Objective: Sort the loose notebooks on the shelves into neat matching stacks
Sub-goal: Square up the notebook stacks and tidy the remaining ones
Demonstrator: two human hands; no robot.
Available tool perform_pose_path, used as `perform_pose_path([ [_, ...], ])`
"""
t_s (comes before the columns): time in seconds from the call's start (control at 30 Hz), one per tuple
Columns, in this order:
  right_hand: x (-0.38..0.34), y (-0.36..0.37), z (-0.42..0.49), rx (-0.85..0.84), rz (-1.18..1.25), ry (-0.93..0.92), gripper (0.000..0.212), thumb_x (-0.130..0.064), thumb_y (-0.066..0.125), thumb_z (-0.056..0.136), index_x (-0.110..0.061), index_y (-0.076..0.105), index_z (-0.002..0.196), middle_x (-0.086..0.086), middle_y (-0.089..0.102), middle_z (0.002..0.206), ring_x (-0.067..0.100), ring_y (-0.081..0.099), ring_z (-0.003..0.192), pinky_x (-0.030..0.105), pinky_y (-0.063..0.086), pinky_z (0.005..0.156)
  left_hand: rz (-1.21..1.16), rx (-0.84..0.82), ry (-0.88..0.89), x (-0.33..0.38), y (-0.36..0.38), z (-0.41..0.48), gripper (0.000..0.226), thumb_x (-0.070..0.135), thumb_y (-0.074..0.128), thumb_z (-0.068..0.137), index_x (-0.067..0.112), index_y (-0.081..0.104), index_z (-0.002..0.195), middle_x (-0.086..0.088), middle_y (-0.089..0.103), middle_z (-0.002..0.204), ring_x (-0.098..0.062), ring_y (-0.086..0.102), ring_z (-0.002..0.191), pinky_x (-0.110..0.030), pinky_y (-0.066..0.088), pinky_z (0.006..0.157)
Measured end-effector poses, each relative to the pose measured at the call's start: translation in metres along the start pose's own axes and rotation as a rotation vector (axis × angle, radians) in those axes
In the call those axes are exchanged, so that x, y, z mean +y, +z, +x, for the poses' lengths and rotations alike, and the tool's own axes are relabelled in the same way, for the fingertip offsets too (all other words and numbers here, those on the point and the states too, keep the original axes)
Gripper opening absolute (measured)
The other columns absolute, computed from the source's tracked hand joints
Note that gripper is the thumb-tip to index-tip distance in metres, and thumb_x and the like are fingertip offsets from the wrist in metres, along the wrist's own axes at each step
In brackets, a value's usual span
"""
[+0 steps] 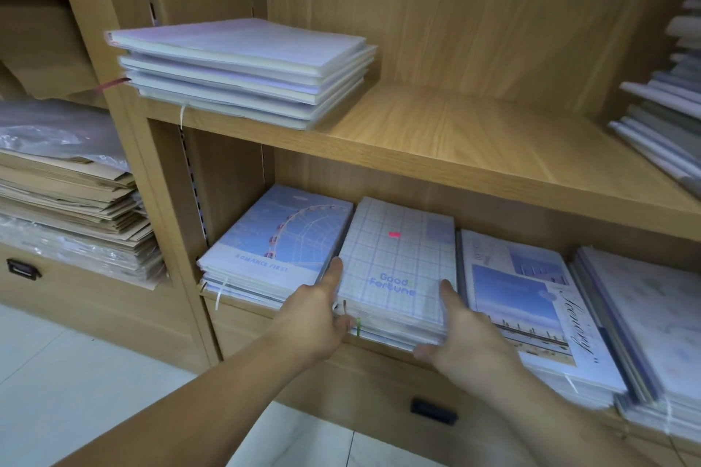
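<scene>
The wooden shelving unit (pixel 455 11) holds four stacks side by side in its lower compartment (pixel 417 182); the task's thing, the plaid "Good Fortune" notebook stack (pixel 394 258), lies second from the left, between the Ferris-wheel "Romance First" stack (pixel 277 235) and a blue scenery stack (pixel 523 299), close to both. To square it well, I judge both sides should be pressed in evenly while the front edges are tapped flush, keeping the neighbours undisturbed. The left hand (pixel 318 318) clasps the stack's near left corner, its thumb (pixel 333 269) lying along the left edge; the right hand (pixel 466 334) grips the near right corner, thumb (pixel 449 292) on the cover, fingers curled at the front edge; both forearms reach forward and slightly inward.
</scene>
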State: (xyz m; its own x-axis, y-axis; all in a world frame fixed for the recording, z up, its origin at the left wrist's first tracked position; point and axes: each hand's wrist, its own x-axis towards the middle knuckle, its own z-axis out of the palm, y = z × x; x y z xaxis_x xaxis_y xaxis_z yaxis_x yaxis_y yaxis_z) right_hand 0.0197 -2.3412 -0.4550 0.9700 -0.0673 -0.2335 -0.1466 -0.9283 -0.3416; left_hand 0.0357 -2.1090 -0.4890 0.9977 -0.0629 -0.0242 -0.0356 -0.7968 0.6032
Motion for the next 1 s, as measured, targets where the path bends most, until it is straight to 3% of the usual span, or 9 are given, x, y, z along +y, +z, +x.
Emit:
perform_pose_path([
  [0.07,-0.004,0.006,-0.001,0.016,-0.006,0.002,0.111,-0.046,0.076,0.085,-0.037,-0.007,0.159,-0.002,0.058,0.109,0.019,0.059,0.095,0.036,0.057,0.083,0.011,-0.013,-0.019,-0.001,0.001,0.002,0.094,0.04,0.067,0.093,0.04,0.001,0.16,-0.004,0.065,0.09,-0.018,0.065,0.069,-0.04,0.062,0.074],
  [0.3,0.006,0.008,-0.002,0.093,0.166,-0.021,0.097,-0.054,0.071,0.088,-0.042,0.007,0.16,-0.005,0.061,0.113,0.013,0.063,0.091,0.035,0.057,0.08,0.09,0.035,0.036,0.001,0.003,-0.004,0.09,0.049,0.061,0.097,0.034,0.0,0.162,0.002,0.062,0.087,-0.014,0.061,0.079,-0.031,0.055,0.07],
  [0.4,0.007,0.01,-0.002,0.11,0.106,-0.02,0.095,-0.057,0.068,0.088,-0.042,0.006,0.159,-0.007,0.063,0.099,0.013,0.063,0.084,0.034,0.058,0.072,0.137,0.05,0.05,-0.003,0.004,0.0,0.085,0.047,0.059,0.098,0.033,0.005,0.163,0.002,0.061,0.084,-0.014,0.06,0.077,-0.029,0.052,0.067],
  [0.53,0.004,0.006,-0.003,0.061,0.15,0.033,0.1,-0.058,0.071,0.085,-0.038,0.008,0.16,-0.002,0.062,0.122,0.023,0.068,0.081,0.031,0.055,0.058,0.11,0.073,0.058,-0.001,0.006,-0.002,0.082,0.045,0.06,0.098,0.033,0.009,0.161,0.002,0.063,0.086,-0.014,0.06,0.077,-0.027,0.047,0.063],
  [0.6,0.005,0.0,-0.005,0.001,0.326,0.073,0.084,-0.051,0.074,0.085,-0.026,0.028,0.151,0.003,0.064,0.117,0.025,0.07,0.058,0.031,0.053,0.044,0.045,0.104,0.047,-0.005,0.006,-0.002,0.066,0.045,0.063,0.095,0.029,0.029,0.149,0.003,0.066,0.084,-0.012,0.061,0.074,-0.028,0.047,0.06],
  [0.67,0.006,-0.005,-0.01,-0.03,0.409,0.085,0.064,-0.043,0.073,0.09,-0.015,0.044,0.139,0.008,0.068,0.099,0.026,0.069,0.048,0.036,0.057,0.044,0.002,0.161,0.051,-0.009,0.005,-0.004,0.032,0.046,0.063,0.091,0.026,0.05,0.112,0.007,0.067,0.079,-0.013,0.062,0.072,-0.033,0.052,0.062],
  [0.77,0.005,-0.008,-0.015,0.033,0.399,0.09,0.066,-0.038,0.07,0.093,-0.008,0.043,0.145,0.013,0.069,0.084,0.025,0.068,0.046,0.033,0.057,0.044,0.002,0.259,0.098,-0.008,-0.001,-0.007,0.019,0.037,0.065,0.091,0.022,0.055,0.086,0.008,0.059,0.07,-0.014,0.058,0.068,-0.032,0.046,0.06],
  [0.9,0.004,-0.008,-0.011,0.173,0.322,0.009,0.055,-0.037,0.071,0.092,-0.018,0.049,0.139,0.008,0.069,0.092,0.021,0.066,0.044,0.036,0.059,0.049,-0.049,0.297,0.159,0.001,-0.007,-0.008,0.03,0.033,0.071,0.091,0.025,0.066,0.12,0.001,0.064,0.074,-0.02,0.062,0.073,-0.03,0.047,0.065],
  [1.0,0.009,-0.003,-0.007,0.2,0.27,-0.013,0.067,-0.044,0.073,0.089,-0.019,0.048,0.146,0.008,0.071,0.103,0.019,0.07,0.058,0.041,0.062,0.065,-0.052,0.275,0.14,0.0,-0.008,-0.006,0.027,0.038,0.069,0.093,0.02,0.068,0.114,-0.004,0.065,0.073,-0.027,0.062,0.076,-0.034,0.05,0.065],
])
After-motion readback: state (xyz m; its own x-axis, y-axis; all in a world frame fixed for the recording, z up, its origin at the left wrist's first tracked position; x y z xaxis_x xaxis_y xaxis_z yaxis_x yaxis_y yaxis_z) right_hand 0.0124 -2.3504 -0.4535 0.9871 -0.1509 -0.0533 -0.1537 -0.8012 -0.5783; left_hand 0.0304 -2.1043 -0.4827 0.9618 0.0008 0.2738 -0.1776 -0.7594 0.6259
